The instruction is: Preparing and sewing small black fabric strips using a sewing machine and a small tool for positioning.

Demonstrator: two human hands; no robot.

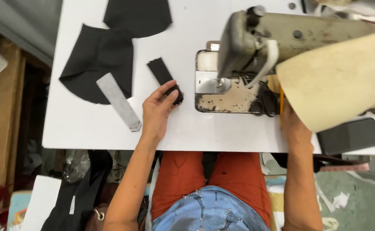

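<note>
Our left hand [158, 112] lies on the white table [80, 124], fingers curled, pinching the near end of a narrow black fabric strip [163, 75]. Our right hand [291, 122] is mostly hidden behind the beige sewing machine [281, 38]; we cannot tell its fingers.

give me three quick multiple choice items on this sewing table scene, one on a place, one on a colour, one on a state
1. Where does the grey fabric strip lie?
A. left of the left hand
B. under the sewing machine
C. on the lap

2. What colour is the small folded fabric piece at the left hand?
A. white
B. black
C. red

3. How is that piece held?
A. lying untouched
B. pinched at its near end
C. lifted high

Key: 1 A, it lies on the white table beside that hand; 2 B, black; 3 B, fingers grip its end.
</note>
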